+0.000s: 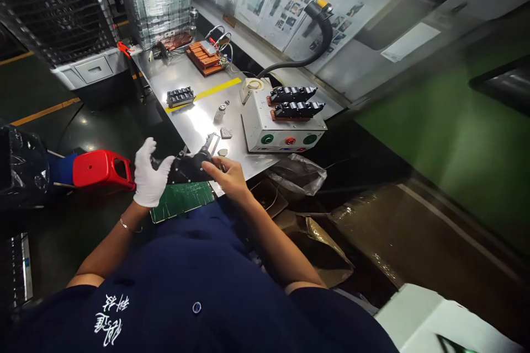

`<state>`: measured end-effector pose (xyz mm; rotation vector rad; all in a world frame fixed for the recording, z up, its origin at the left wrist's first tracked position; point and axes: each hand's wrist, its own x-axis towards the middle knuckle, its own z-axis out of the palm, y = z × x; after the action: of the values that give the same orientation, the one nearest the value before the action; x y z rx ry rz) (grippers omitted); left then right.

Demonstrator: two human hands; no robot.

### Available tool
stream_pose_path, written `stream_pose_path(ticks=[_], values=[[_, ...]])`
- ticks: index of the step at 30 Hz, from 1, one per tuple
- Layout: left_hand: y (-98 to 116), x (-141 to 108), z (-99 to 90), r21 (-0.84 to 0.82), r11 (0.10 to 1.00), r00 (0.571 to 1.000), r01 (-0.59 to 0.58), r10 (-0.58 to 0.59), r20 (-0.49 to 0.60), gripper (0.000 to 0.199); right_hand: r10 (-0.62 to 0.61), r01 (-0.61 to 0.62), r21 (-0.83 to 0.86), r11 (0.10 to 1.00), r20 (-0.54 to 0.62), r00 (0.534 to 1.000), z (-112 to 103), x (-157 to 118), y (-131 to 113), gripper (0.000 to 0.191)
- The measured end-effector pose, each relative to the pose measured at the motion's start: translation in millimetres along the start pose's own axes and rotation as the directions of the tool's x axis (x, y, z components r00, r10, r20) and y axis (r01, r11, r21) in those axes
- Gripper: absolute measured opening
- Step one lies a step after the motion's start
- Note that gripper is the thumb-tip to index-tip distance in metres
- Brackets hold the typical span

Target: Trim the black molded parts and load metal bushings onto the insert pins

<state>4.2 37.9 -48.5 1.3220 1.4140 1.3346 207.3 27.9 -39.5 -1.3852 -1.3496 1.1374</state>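
Black part (186,169) held up at the desk's near edge

The black part is held in front of the body, at the near edge of the metal desk (188,127). Its right end is gripped by the bare right hand (229,176), with the thumb laid on top. At its left end the white-gloved left hand (149,176) is placed, thumb and fingers spread apart; whether the part is also clamped there cannot be told. Below the part a green board (182,201) is seen.

Just beyond, on the desk, a small bottle (220,113) is stood. Farther left, a black ribbed piece (180,97) is set beside a yellow strip (219,90). To the right, two black pieces (296,111) are carried on top of a control box (279,129), its front fitted with green and red buttons. Toward the far end, an orange fixture (205,59) is placed near stacked clear trays (159,8). On the floor at left, a red stool (97,168) is seen.
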Motion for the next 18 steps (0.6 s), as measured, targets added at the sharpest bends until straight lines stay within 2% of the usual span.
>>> stream_pose_path(ticks=[1, 2, 3, 5, 6, 7, 8, 10, 13, 16, 18], values=[[-5, -4, 5.2, -0.090, 0.993, 0.990, 0.081, -0.090, -0.104, 0.059, 0.036, -0.030, 0.074, 0.997, -0.081, 0.996, 7, -1, 8, 0.046], [-8, -8, 10.3, -0.214, 0.956, 0.970, 0.198, -0.223, -0.098, 0.056, 0.067, -0.049, 0.138, 0.989, -0.129, 0.989, 14, -2, 15, 0.047], [-9, -12, 15.3, -0.349, 0.873, 0.931, 0.342, -0.365, -0.002, 0.050, 0.088, -0.061, 0.182, 0.981, -0.145, 0.985, 20, -4, 21, 0.047], [-5, -18, 24.2, -0.559, 0.588, 0.796, 0.584, -0.551, 0.253, 0.031, 0.096, -0.071, 0.216, 0.974, -0.105, 0.990, 32, -9, 27, 0.046], [0, -20, 27.6, -0.629, 0.441, 0.734, 0.640, -0.594, 0.330, 0.023, 0.088, -0.070, 0.223, 0.972, -0.074, 0.993, 37, -11, 28, 0.046], [6, -20, 30.2, -0.685, 0.325, 0.690, 0.653, -0.629, 0.360, 0.019, 0.081, -0.065, 0.236, 0.970, -0.060, 0.995, 40, -12, 29, 0.047], [12, -20, 31.6, -0.723, 0.248, 0.658, 0.644, -0.662, 0.359, 0.017, 0.076, -0.056, 0.258, 0.964, -0.069, 0.995, 41, -13, 28, 0.047], [24, -19, 31.6, -0.739, 0.183, 0.602, 0.648, -0.717, 0.350, 0.016, 0.073, -0.028, 0.307, 0.951, -0.137, 0.988, 39, -12, 27, 0.047], [34, -19, 27.6, -0.688, 0.167, 0.525, 0.706, -0.775, 0.351, 0.018, 0.013, 0.029, 0.260, 0.965, -0.156, 0.988, 31, -9, 26, 0.045], [39, -21, 25.4, -0.645, 0.148, 0.474, 0.750, -0.800, 0.367, 0.017, -0.118, 0.143, 0.142, 0.980, -0.171, 0.978, 25, -10, 24, 0.041], [42, -23, 25.8, -0.633, 0.126, 0.452, 0.764, -0.804, 0.386, 0.015, -0.179, 0.205, 0.124, 0.971, -0.191, 0.965, 25, -12, 22, 0.036]])
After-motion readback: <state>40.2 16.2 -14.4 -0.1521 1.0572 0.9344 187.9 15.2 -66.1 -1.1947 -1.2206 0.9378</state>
